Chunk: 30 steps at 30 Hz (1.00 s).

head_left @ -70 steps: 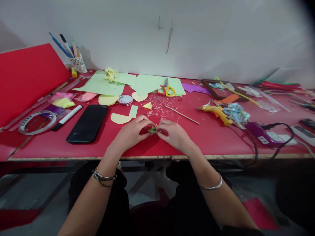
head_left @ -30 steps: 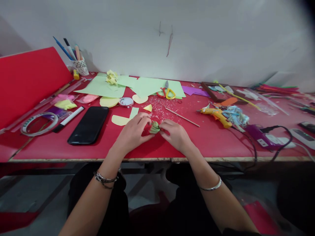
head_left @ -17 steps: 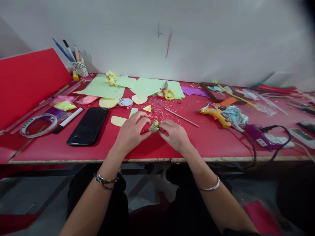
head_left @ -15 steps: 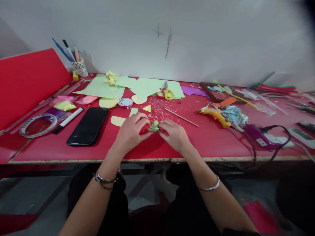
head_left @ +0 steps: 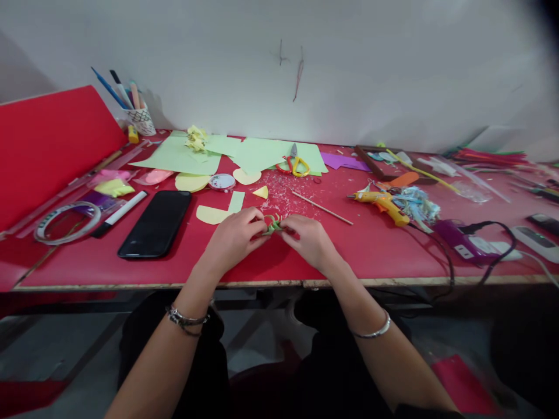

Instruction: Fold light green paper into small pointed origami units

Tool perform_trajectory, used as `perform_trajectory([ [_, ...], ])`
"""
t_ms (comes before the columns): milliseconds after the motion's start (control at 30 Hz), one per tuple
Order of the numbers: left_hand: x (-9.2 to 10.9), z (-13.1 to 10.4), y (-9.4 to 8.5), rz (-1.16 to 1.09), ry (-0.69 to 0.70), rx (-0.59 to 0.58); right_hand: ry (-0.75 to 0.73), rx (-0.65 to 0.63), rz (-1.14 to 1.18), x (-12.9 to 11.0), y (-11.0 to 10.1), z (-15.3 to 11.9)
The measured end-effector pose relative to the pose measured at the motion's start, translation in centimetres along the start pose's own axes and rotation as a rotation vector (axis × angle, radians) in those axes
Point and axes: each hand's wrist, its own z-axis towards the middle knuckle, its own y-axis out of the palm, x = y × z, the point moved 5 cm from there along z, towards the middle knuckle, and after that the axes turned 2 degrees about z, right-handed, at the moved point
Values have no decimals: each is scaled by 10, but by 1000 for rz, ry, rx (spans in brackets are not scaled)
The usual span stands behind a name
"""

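Observation:
A small curled green paper piece (head_left: pixel 274 225) is held between my two hands, above the red table near its front edge. My left hand (head_left: pixel 236 235) pinches its left end, and my right hand (head_left: pixel 309 237) grips the right end with bent fingers. Just beyond my left hand lie a pale yellow half-round paper (head_left: pixel 212 215) and a light green strip (head_left: pixel 236 201). A yellow paper wedge (head_left: pixel 261 192) and a thin wooden stick (head_left: pixel 323 208) rest farther back, among small paper scraps.
A black phone (head_left: pixel 156 224), a marker (head_left: pixel 120 213) and a tape roll (head_left: pixel 42 230) lie at the left. Scissors (head_left: pixel 300 166) rest on green sheets (head_left: pixel 262 154) behind. At the right are a yellow glue gun (head_left: pixel 384 205) and a purple power block (head_left: pixel 465 242) with cables.
The green piece now looks narrower, with its curled strips spread apart. My left fingers have shifted slightly lower, uncovering more of the green strip and the half-round paper.

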Motion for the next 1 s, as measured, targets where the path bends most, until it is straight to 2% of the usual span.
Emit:
perform_trajectory([
  [167,-1,-1,0,4,-12,-25,-28,3,70,0,0,0],
  [333,-5,-3,3,24,-24,-65,-20,11,44,2,-5,0],
  [500,-12,-4,4,97,-114,-93,-34,12,82,8,-22,-4],
  [600,-15,-5,3,138,-180,-94,-80,-42,132,7,-27,-5],
  [800,-16,-6,7,33,-172,-140,-127,-187,153,4,-15,-5],
  [1000,-16,-6,11,-117,-131,-162,-98,-174,111,4,-11,-5],
])
